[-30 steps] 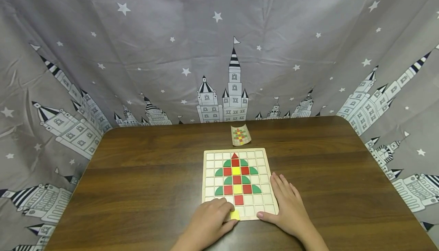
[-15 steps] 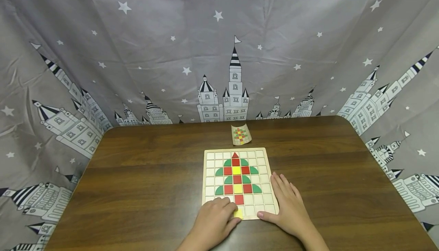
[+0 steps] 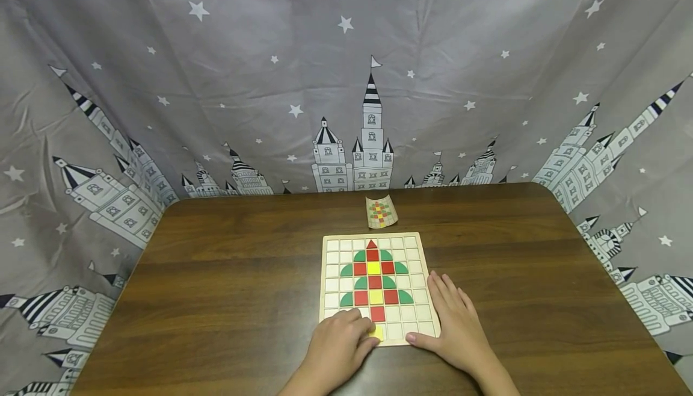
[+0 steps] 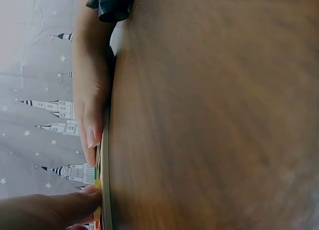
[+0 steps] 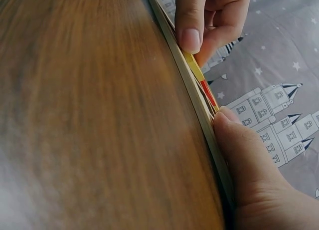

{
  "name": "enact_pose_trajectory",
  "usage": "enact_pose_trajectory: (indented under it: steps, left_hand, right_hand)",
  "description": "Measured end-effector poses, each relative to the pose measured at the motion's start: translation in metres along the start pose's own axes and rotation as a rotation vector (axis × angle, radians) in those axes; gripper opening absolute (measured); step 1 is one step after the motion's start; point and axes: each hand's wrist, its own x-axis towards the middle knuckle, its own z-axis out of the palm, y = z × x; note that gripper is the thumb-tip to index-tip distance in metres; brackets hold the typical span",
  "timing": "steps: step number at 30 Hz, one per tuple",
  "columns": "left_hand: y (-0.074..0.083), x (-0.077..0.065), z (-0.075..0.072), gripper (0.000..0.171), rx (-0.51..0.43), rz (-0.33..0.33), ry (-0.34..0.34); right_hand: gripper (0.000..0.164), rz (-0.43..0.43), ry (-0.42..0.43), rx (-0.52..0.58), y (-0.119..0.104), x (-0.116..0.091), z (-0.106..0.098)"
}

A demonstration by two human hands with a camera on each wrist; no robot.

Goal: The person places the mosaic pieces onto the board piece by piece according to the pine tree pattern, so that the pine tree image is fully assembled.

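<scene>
A square wooden grid board [image 3: 331, 245] lies on the table, bearing a tree pattern of red and yellow squares, green quarter-round pieces and a red triangle on top. My left hand [image 3: 337, 351] pinches a yellow square tile [image 3: 378, 334] over the near row, just below the lowest red square [image 3: 377, 313]. In the right wrist view the left thumb sits on the edge of that yellow tile [image 5: 192, 64]. My right hand [image 3: 457, 330] rests along the board's right side, fingers straight, its thumb at the near rim. Left fingers hide some near-left cells.
Behind the board lies a small curled card [image 3: 381, 212] printed with a similar tree pattern. The brown wooden table [image 3: 233, 287] stretches to both sides. A grey curtain [image 3: 249, 35] with stars and castles hangs behind the table's far edge.
My left hand has shifted slightly right with the yellow tile, which now sits farther in from the near rim, under the red square. The right hand stays in place.
</scene>
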Motion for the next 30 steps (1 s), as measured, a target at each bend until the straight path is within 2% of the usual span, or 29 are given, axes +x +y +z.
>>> enact_pose_trajectory:
  steps: [4,15,23,30]
  left_hand:
    - [-0.0001,0.0012,-0.0011,0.02,0.033,0.008,-0.031]
    - [0.0001,0.0027,-0.0033,0.021,0.093,0.092,-0.041]
    - [0.0004,0.0025,0.0007,0.017,0.105,0.121,0.028]
    - [0.0016,0.0035,0.0038,0.014,0.067,0.08,0.061]
  right_hand:
    - [0.121,0.001,-0.002,-0.002,0.0001,0.0001,-0.0004]
    - [0.12,0.002,-0.002,-0.003,0.0006,0.0005,0.0007]
    - [0.12,-0.005,0.004,-0.002,0.0005,0.0006,0.0]
    - [0.12,-0.008,0.005,0.003,0.0002,0.0005,-0.0005]
